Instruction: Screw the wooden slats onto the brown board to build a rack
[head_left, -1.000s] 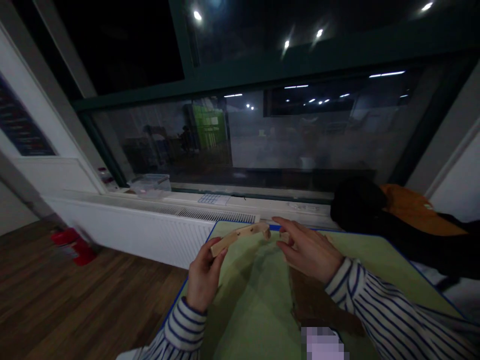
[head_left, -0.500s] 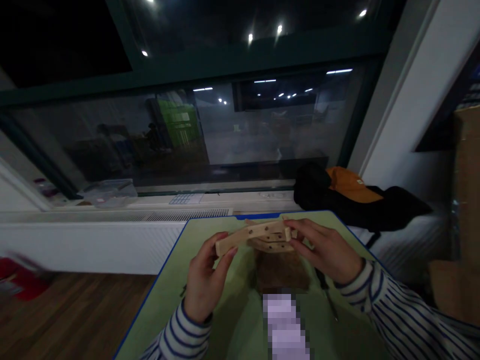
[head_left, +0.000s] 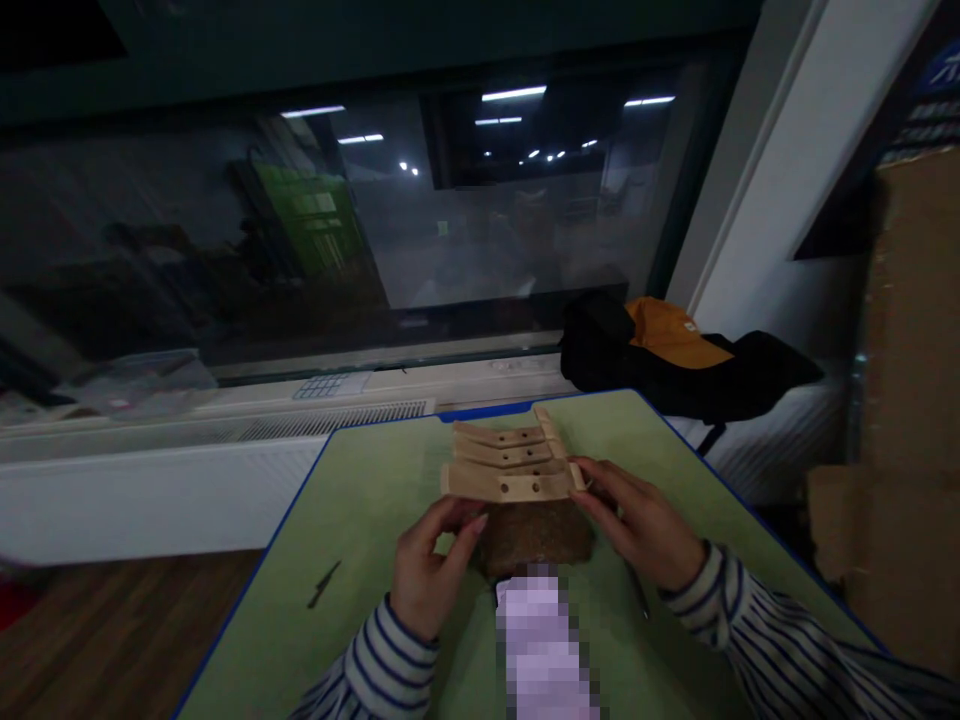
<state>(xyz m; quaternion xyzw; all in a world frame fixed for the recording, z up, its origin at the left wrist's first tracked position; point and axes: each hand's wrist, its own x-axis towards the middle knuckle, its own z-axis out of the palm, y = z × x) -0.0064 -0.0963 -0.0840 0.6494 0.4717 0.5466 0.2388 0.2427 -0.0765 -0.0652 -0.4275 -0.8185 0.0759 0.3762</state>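
Note:
A pale wooden frame of several drilled slats joined by a cross strip on the right lies at the far middle of the green mat. The nearest slat spans between my hands. My left hand is curled, its fingertips pinched at the lower edge of that slat's left end. My right hand reaches in from the right, its fingertips closed on the slat's right end by the cross strip. Under the slat, between my hands, the mat shows a dark brown patch.
A small dark sliver lies on the mat's left part. A black bag with an orange cap rests on the sill at the right. A white radiator runs below the window, with a clear plastic box above it. Cardboard boxes stand at the far right.
The view has swung right and down. The slat held up between my hands has come down against the other slats on the mat, and my left hand now sits lower, at its left end.

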